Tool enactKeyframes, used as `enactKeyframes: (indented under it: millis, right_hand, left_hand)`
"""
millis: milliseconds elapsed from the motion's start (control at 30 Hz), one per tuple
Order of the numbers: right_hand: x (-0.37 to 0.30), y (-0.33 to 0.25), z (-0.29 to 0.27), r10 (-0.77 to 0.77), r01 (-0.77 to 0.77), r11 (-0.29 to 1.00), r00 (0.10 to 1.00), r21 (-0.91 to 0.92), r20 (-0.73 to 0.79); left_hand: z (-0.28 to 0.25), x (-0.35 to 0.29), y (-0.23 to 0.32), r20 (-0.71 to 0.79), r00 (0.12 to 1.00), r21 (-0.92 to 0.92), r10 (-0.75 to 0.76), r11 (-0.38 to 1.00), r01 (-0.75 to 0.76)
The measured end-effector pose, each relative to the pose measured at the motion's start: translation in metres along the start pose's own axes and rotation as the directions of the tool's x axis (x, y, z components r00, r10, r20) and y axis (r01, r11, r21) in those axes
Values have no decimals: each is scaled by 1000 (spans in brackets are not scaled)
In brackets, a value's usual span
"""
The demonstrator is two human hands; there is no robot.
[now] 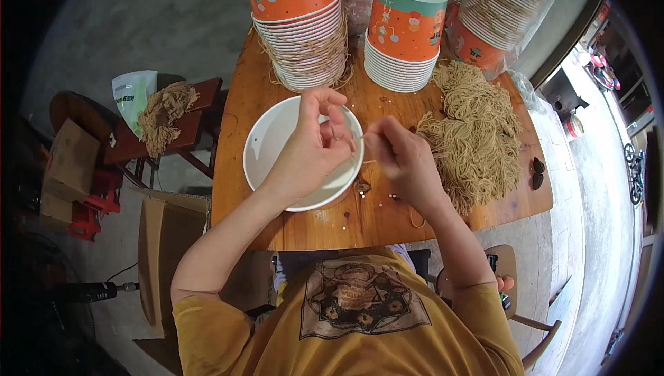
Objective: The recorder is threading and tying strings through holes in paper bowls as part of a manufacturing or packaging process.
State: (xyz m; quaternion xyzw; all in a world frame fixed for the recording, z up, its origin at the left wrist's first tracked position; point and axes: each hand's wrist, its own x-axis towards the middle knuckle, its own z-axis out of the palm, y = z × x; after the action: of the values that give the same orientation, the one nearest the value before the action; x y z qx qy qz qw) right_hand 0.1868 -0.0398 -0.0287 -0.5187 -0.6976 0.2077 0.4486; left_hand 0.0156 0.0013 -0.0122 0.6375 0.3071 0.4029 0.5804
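Note:
My left hand (318, 144) is held over a round white paper bucket (261, 134), with its fingers curled and thumb and fingertips close together. Just to the right, my right hand (402, 158) is closed in a pinch and slightly blurred. The two hands' fingertips nearly meet above the bucket's right rim. Something thin and pale shows between them, too small to make out. A large heap of tan twine (477, 141) lies beside my right hand. Farther back stand a tall stack of orange and white paper buckets (304, 44) with twine hanging around its rims, and a shorter upside-down stack (404, 34).
More buckets, wrapped in clear plastic (508, 3), stand at the back right. Small dark objects (537, 173) lie on the wooden table's (311, 238) right edge. To the left, a dark red bench (200, 103) carries more twine (166, 117); an open cardboard box (162, 251) stands below.

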Motion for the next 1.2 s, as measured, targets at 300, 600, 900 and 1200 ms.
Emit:
enactKeyframes:
  millis: [300,600,900,1200]
  right_hand:
    - [-5,10,7,122,-111,983,990,145,-65]
    - [1,18,-22,117,-127,991,974,42,195]
    - [29,-12,-40,-109,-106,896,889,431,445]
    - [44,11,-17,-41,-76,920,957,384,289]
  left_hand:
    - [2,0,-2,120,954,-26,-273,960,278]
    - [-5,0,5,79,947,-45,-311,948,315]
    - [0,0,8,135,929,-21,-344,937,350]
    - [2,-3,6,190,914,42,-358,933,357]
